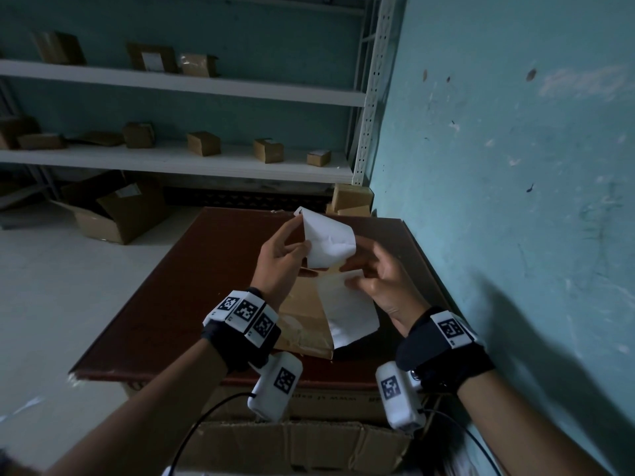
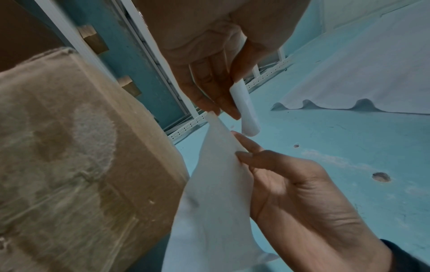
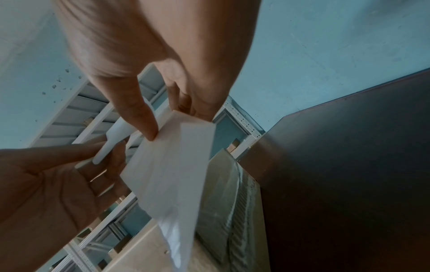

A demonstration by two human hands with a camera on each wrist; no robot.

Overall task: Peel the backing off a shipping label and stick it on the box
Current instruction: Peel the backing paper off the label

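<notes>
The left hand (image 1: 280, 255) pinches the curling upper sheet (image 1: 330, 240); the right hand (image 1: 381, 286) pinches the lower sheet (image 1: 350, 310) hanging below its fingers, over the box (image 1: 304, 321). Which is label or backing, I cannot tell. Both look light, limp and crease-prone, best held at the edges.

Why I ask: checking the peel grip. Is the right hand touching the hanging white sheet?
Touching. The right wrist view shows the right hand pinching the top edge of the hanging white sheet between thumb and fingers.
</notes>
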